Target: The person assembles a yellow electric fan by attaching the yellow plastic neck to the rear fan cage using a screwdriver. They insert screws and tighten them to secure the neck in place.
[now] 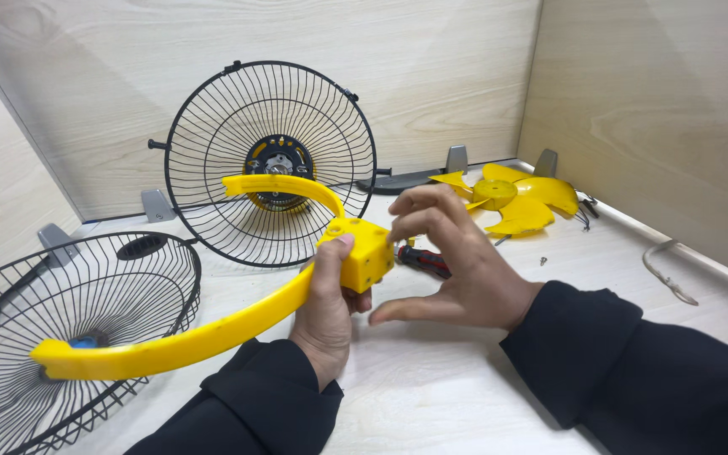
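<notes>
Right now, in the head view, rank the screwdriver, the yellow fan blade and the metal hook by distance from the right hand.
1. Screwdriver: just beneath the right hand fingers.
2. Yellow fan blade: behind, near the back wall.
3. Metal hook: far right.

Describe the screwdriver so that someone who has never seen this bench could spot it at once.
Start at the upright black wire fan grille standing against the back wall, then drop to the yellow curved bracket held in the left hand. Just behind the right hand, lying flat on the pale table, is the screwdriver. Its red-and-black handle sets it apart from the yellow fan blade farther back.
</notes>
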